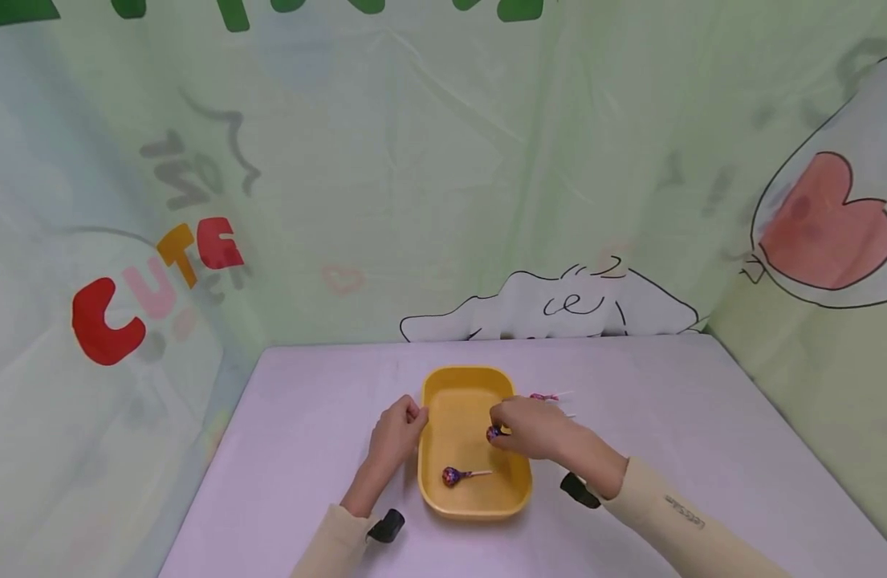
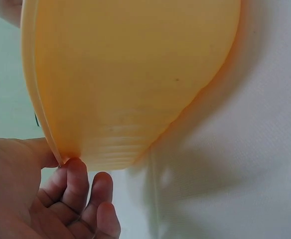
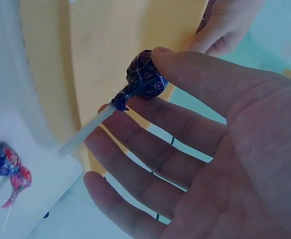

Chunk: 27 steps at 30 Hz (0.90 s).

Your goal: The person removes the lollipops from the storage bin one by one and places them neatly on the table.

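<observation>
A yellow rectangular tray (image 1: 463,405) stands on the table. At its left side my left hand (image 1: 398,433) pinches the rim between thumb and forefinger, as the left wrist view shows. Over the tray's right side, my right hand (image 1: 535,427) holds a lollipop (image 3: 146,79) in a dark blue and purple wrapper. Thumb and fingertips grip its round head, and the white stick points away from the palm. Another dark-wrapped lollipop (image 1: 451,476) lies in the near part of the tray, its stick pointing right.
To the right of the tray, a pink-wrapped lollipop (image 1: 544,396) lies on the pale table (image 1: 653,449); the right wrist view shows a blue-wrapped lollipop (image 3: 6,160) among pink ones there. A printed cloth (image 1: 356,201) hangs behind the table. Dark wrist cameras sit below both wrists.
</observation>
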{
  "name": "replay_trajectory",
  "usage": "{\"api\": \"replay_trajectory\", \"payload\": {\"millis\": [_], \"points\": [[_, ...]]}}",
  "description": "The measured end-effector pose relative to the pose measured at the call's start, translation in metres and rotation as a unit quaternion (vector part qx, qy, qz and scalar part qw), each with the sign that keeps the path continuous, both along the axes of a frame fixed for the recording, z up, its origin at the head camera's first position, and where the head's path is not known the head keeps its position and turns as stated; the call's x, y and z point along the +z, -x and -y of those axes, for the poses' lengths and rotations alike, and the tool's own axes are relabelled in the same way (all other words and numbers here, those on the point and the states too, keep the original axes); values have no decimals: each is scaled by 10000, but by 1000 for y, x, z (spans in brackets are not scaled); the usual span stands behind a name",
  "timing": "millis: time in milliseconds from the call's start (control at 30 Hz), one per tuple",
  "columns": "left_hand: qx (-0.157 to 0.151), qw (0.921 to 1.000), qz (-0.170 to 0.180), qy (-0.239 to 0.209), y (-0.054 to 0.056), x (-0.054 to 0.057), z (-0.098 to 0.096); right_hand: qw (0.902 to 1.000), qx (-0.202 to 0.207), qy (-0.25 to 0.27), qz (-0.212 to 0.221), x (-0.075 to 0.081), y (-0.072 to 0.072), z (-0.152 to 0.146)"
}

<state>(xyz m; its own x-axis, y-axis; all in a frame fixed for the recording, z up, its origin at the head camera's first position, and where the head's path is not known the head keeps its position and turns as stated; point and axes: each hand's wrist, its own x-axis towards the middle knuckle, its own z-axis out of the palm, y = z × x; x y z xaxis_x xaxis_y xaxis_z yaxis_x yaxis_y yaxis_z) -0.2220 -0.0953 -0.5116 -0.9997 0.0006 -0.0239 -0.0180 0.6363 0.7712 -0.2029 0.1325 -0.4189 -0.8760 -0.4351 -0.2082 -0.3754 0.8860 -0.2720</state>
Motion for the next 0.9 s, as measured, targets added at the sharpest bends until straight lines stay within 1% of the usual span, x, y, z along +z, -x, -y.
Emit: {"api": "replay_trajectory", "payload": {"millis": [300, 400, 533, 733, 867, 900], "points": [[15, 10000, -9, 16, -1, 0, 0, 9998, -154, 111, 11, 6, -4, -18], [19, 10000, -2, 5, -1, 1, 0, 9996, -211, 171, 55, 8, -6, -28], [36, 10000, 29, 33, -1, 2, -1, 9992, -293, 268, -6, 8, -6, -43], [80, 9999, 77, 48, 0, 1, -2, 9988, -357, 307, -109, 0, -7, -65], [111, 9999, 110, 65, 0, 0, -2, 9988, -389, 287, 12, -8, -8, -75], [114, 9999, 108, 70, 0, 0, -2, 9985, -456, 294, 78, -11, -9, -77]]}}
